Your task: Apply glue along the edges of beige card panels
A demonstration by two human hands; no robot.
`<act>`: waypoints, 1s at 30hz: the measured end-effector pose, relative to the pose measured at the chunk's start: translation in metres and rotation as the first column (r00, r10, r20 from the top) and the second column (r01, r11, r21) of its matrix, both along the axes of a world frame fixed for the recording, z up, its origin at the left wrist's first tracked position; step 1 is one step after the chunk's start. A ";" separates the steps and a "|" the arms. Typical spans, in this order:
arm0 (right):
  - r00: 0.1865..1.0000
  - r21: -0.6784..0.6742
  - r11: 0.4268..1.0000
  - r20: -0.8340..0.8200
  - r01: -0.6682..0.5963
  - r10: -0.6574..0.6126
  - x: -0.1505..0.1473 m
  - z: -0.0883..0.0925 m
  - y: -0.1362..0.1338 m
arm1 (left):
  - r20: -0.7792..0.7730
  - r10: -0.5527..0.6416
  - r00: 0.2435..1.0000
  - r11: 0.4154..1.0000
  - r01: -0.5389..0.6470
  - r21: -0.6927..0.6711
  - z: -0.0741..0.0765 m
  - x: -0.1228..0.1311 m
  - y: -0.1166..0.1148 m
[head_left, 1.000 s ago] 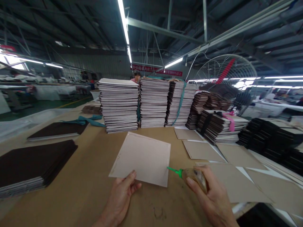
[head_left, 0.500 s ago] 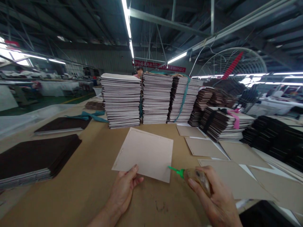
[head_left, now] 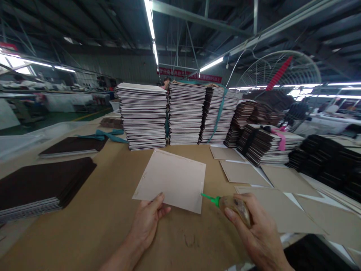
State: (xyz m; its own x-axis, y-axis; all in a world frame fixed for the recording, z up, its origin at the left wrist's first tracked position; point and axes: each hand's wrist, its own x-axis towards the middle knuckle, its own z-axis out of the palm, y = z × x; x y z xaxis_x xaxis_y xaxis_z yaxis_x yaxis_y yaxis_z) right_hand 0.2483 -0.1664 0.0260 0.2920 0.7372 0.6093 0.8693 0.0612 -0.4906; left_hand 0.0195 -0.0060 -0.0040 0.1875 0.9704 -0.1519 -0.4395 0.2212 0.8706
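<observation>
Card sheet point(head_left: 173, 180) lying at the counter point(head_left: 93, 222) centre, left hand point(head_left: 147, 222) pressing its 6 o'clock edge, glue bottle point(head_left: 232, 205) in the right hand point(head_left: 258, 235) touching its 4 o'clock corner, tall stacks point(head_left: 169, 113) standing at 12 o'clock, flat boards point(head_left: 242, 172) lying at 2 o'clock, low pile point(head_left: 42, 188) sitting at 9 o'clock.

The left hand point(head_left: 146, 222) presses its thumb on the near edge of a pale square board point(head_left: 173, 180) lying flat on the brown table point(head_left: 104, 222). The right hand point(head_left: 258, 235) grips a glue bottle point(head_left: 235, 207), whose green nozzle point(head_left: 210, 198) touches the board's right edge (near the front corner). Behind the board stand tall stacks of boards point(head_left: 143, 114); dark sheets point(head_left: 39, 186) lie piled at left, and loose grey cards point(head_left: 242, 173) lie at right.
</observation>
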 end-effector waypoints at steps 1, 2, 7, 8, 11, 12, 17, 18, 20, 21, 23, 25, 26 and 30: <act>1.000 -0.033 0.999 -0.018 -0.018 0.018 0.000 0.000 -0.001 | 0.001 0.001 1.000 1.000 -0.001 0.000 0.000 0.000 0.000; 0.999 -0.065 0.997 -0.040 -0.038 0.036 -0.001 0.000 -0.001 | 0.001 0.003 1.000 1.000 -0.003 -0.001 0.000 -0.001 0.000; 0.998 -0.058 0.998 -0.050 -0.039 0.037 -0.007 0.003 -0.002 | 0.002 0.002 1.000 1.000 -0.002 -0.003 0.002 -0.001 0.000; 0.999 -0.050 0.998 -0.047 -0.026 0.023 -0.008 0.004 -0.002 | 0.002 0.006 1.000 1.000 -0.006 -0.005 0.002 0.000 -0.001; 0.998 -0.074 0.996 -0.046 -0.054 0.051 -0.010 0.002 -0.002 | 0.002 0.020 1.000 1.000 -0.020 -0.009 0.003 0.000 -0.001; 0.996 -0.089 0.993 -0.052 -0.078 0.074 -0.011 0.001 -0.003 | 0.003 0.024 1.000 1.000 -0.024 -0.009 0.003 0.001 0.000; 0.997 -0.072 0.995 -0.028 -0.071 0.070 -0.009 -0.004 -0.005 | 0.005 0.019 1.000 1.000 -0.019 0.000 0.001 0.000 0.001; 0.998 -0.054 0.997 -0.006 -0.057 0.057 -0.008 -0.004 -0.004 | 0.005 0.018 1.000 1.000 -0.018 -0.001 0.000 0.000 0.001; 0.999 -0.035 0.998 0.025 -0.048 0.049 -0.007 -0.003 -0.002 | 0.007 0.024 1.000 1.000 -0.024 -0.002 -0.001 0.000 0.001; 0.998 -0.038 0.998 0.028 -0.057 0.058 -0.007 -0.003 -0.002 | 0.009 0.026 1.000 1.000 -0.026 -0.002 -0.001 0.000 0.001; 0.995 -0.058 0.994 0.013 -0.096 0.097 -0.008 -0.004 -0.002 | 0.015 0.024 1.000 1.000 -0.024 -0.003 0.000 -0.001 0.001; 0.994 -0.069 0.992 -0.014 -0.107 0.106 -0.009 -0.005 -0.004 | 0.024 0.027 0.999 1.000 -0.027 -0.006 0.002 0.000 0.002; 0.995 -0.064 0.993 -0.021 -0.095 0.093 -0.009 -0.005 -0.005 | 0.029 0.031 0.999 0.999 -0.030 -0.009 0.003 0.000 0.002; 0.998 -0.015 0.998 -0.013 -0.055 0.054 -0.008 -0.007 -0.003 | 0.038 0.048 0.998 0.999 -0.048 -0.019 0.004 0.001 0.001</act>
